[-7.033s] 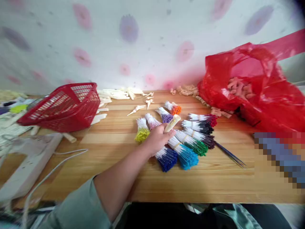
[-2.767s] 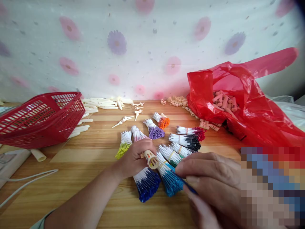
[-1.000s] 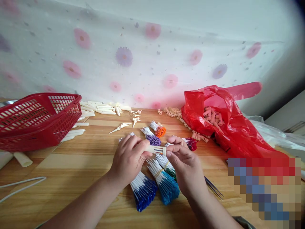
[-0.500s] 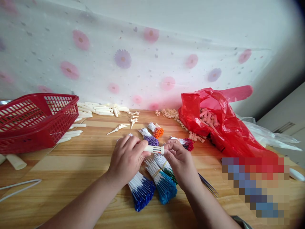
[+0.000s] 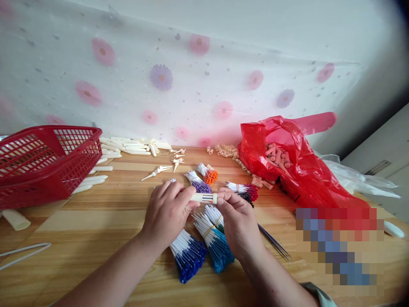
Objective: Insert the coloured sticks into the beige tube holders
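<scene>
A cream multicolour pen barrel (image 5: 202, 197) with dark slots at its right end lies level between my two hands. My left hand (image 5: 166, 213) is closed around its left part, thumb on top. The thumb and fingertips of my right hand (image 5: 238, 219) pinch the slotted right end; an orange bit shows there. Below the hands are rubber-banded refill bundles: dark blue (image 5: 188, 258), light blue (image 5: 217, 247) and one partly hidden behind my right hand. Beyond the hands lie purple (image 5: 200, 183), orange (image 5: 209, 173) and red (image 5: 246, 189) bundles.
A red plastic basket (image 5: 73, 170) stands at left, near cream pen tubes (image 5: 134, 147). Small pointed parts (image 5: 156, 171) lie mid-table. At right, a red plastic bag (image 5: 306, 170) holds slotted barrel pieces (image 5: 277, 155). Thin dark refills (image 5: 275, 243) lie beside my right forearm.
The view has shifted slightly, so most things appear a little further left. Both hands keep their hold on the pen barrel; the right fingers have moved slightly at its slotted end.
</scene>
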A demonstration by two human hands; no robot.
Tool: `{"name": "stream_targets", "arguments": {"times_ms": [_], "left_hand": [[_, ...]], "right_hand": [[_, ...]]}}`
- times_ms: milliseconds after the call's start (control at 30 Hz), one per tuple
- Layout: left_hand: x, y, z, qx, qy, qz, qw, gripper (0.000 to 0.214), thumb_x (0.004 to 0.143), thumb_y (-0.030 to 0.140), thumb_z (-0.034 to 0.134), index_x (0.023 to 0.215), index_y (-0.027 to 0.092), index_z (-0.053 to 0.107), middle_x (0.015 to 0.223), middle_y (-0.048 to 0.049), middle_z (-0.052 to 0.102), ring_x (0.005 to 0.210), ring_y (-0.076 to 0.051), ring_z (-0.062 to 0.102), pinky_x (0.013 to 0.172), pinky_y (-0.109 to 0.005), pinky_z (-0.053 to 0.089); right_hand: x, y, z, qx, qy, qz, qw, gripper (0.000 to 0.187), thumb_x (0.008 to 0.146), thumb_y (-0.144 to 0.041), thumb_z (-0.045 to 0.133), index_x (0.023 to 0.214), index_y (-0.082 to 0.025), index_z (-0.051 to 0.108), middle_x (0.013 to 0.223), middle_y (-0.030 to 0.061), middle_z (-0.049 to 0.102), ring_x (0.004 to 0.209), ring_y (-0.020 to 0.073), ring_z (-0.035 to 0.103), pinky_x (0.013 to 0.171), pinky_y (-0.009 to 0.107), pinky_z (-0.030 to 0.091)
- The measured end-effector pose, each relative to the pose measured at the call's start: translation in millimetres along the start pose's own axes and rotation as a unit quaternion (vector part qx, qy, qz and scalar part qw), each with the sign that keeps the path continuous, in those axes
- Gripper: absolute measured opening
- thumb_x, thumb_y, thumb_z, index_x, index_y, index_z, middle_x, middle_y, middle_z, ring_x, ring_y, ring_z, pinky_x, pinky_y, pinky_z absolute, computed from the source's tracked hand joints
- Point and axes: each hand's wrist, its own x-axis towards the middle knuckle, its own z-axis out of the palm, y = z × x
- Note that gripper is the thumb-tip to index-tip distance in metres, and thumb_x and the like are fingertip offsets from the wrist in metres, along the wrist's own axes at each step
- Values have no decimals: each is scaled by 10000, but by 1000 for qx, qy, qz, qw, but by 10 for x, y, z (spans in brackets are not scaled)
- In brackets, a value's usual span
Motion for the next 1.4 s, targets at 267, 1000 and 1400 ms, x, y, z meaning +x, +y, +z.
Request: {"name": "stream_targets", "arguments": {"times_ms": [267, 1000, 1400], "left_hand": [[-24, 11, 1, -8, 12, 1, 1000, 296, 923, 407, 442, 925, 186, 639, 796, -64, 585, 775, -222, 486, 711, -348, 368], [-159, 96, 99, -648, -97, -164, 737, 594, 839, 686, 358, 716, 150, 583, 682, -25, 479, 664, -151, 410, 648, -285, 357], [-160, 146, 78, -722, -164, -143, 656, 525, 805, 656, 485, 732, 151, 611, 667, -10, 484, 637, -130, 365, 624, -273, 295]], "right_hand": [[-8, -45, -72, -53, -27, -41, 997, 62, 728, -278, 700, 733, -222, 728, 954, 35, 569, 903, 169, 539, 852, 327, 426], [-362, -299, -1460, -788, -10, -39, 614, 290, 829, -346, 561, 1018, -154, 669, 954, 129, 677, 909, 308, 605, 781, 413, 461], [-572, -520, -1496, -615, 101, -64, 779, 237, 851, -339, 508, 925, -171, 658, 832, 72, 682, 759, 207, 638, 677, 314, 518]]}}
